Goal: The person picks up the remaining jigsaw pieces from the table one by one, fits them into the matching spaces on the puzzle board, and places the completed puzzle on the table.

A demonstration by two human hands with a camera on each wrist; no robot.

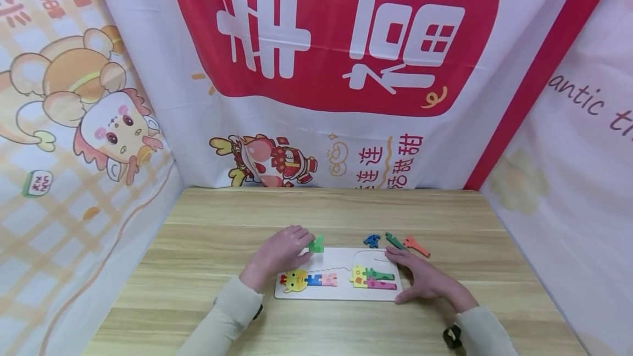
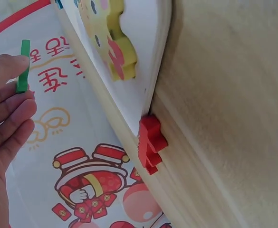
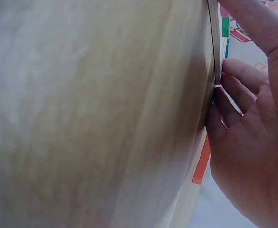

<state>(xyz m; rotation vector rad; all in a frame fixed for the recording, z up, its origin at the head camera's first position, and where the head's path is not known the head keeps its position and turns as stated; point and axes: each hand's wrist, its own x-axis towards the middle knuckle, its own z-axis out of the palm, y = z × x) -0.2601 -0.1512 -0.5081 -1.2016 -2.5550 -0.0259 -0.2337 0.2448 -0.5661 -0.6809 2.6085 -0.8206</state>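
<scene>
My left hand pinches a green puzzle piece between thumb and fingers, above the far edge of the white giraffe puzzle board. In the left wrist view the green piece appears edge-on at the fingertips. My right hand spans the board's right end, thumb at the near corner and extended fingers at the far one. Set in the board are a yellow giraffe head, blue and pink neck pieces, and yellow, green and purple pieces toward the right.
Beyond the board on the wooden table lie a blue piece, a dark green piece and an orange piece. A red piece is beside the board's left end in the left wrist view. Printed cloth hangs behind the table.
</scene>
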